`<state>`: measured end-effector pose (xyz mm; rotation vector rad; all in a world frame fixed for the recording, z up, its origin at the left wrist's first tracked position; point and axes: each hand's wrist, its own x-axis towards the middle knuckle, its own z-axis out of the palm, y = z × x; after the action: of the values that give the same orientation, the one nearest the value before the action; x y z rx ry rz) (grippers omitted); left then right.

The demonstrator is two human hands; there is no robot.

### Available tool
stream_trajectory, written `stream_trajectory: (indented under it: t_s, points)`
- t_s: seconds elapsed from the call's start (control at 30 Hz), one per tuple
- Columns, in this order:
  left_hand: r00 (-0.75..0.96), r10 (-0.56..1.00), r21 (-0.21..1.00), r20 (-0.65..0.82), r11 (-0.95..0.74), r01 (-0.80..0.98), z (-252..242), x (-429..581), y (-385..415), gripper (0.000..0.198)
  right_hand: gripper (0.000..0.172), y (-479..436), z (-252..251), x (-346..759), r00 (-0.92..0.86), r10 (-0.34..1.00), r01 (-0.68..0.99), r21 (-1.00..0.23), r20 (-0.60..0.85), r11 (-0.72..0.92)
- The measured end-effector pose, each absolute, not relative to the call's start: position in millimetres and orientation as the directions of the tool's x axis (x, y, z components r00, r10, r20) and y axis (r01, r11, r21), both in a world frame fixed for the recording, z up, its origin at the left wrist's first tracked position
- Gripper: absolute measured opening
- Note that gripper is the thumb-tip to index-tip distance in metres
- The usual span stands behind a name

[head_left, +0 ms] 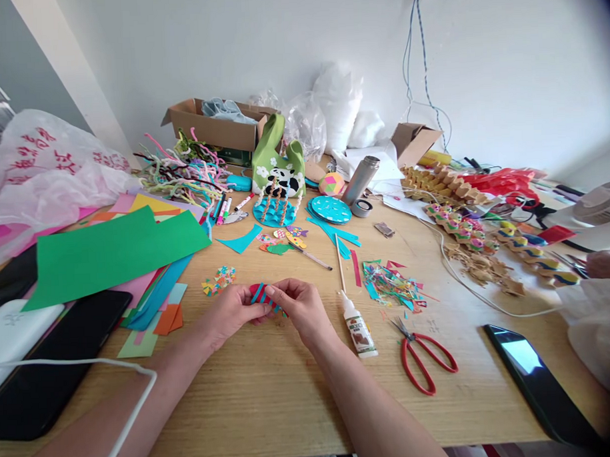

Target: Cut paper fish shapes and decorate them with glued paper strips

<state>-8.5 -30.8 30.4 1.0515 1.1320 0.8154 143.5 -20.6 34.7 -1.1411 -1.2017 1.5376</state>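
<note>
Red paper piece (264,295) with blue stripes sits low over the wooden table (271,396), near its front middle, pinched from both sides. The left hand (232,314) grips its left end between thumb and fingertips, knuckles up, the forearm running in from the lower left. The right hand (302,310) clamps the right end in the same way, fingers curled down over the edge, wrist bent a little, the forearm coming up from the bottom right. The two hands are close together, joined only by the paper piece between them.

Just right of the right hand a white glue bottle (359,328) lies on its side, nozzle pointing away. Beyond it lie red-handled scissors (425,356), blades towards a heap of paper scraps (389,283). A thin wooden stick (340,264) lies above the glue bottle. A dark phone (539,379) rests near the right front edge. Left of the hands is a small bright cut-out (219,281), then a stack of coloured sheets topped by a green sheet (110,252). A black tablet (44,371) and a white cable (89,364) lie at the near left. Farther back stand a green panda bag (277,166), blue paper discs (329,209), a metal flask (361,180), a tangle of pipe cleaners (183,169) and a cardboard box (216,125). Another person's hand (606,261) shows at the far right edge.
</note>
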Motion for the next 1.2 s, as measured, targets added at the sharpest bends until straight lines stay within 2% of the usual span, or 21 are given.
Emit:
stream_trajectory:
  t_s: [0.1,0.23,0.37,0.63,1.2]
  points:
    - [0.250,0.916,0.947,-0.314,0.321,0.013,30.9,-8.4,-31.2,0.032,0.038,-19.5,32.5,143.6,-0.184,0.972,-0.075,-0.983,-0.149,-0.165]
    - [0.194,0.943,0.956,-0.271,0.287,-0.062,31.1,-10.4,-30.3,0.032,0.038,-19.2,32.8,144.5,-0.141,0.980,-0.061,-0.986,-0.143,-0.152]
    - [0.145,0.961,0.966,-0.235,0.247,-0.073,29.3,-11.8,-28.1,0.029,0.038,-19.7,31.5,144.5,-0.163,0.975,-0.048,-0.986,-0.149,-0.158]
    - [0.154,0.969,0.979,-0.195,0.203,-0.034,27.6,-11.3,-29.2,0.024,0.030,-18.2,26.1,145.1,-0.181,0.975,0.033,-0.991,-0.131,-0.127]
    - [0.132,0.972,0.978,-0.193,0.202,-0.060,27.1,-11.4,-29.0,0.023,0.032,-19.7,30.9,145.2,-0.196,0.968,0.017,-0.987,-0.159,-0.159]
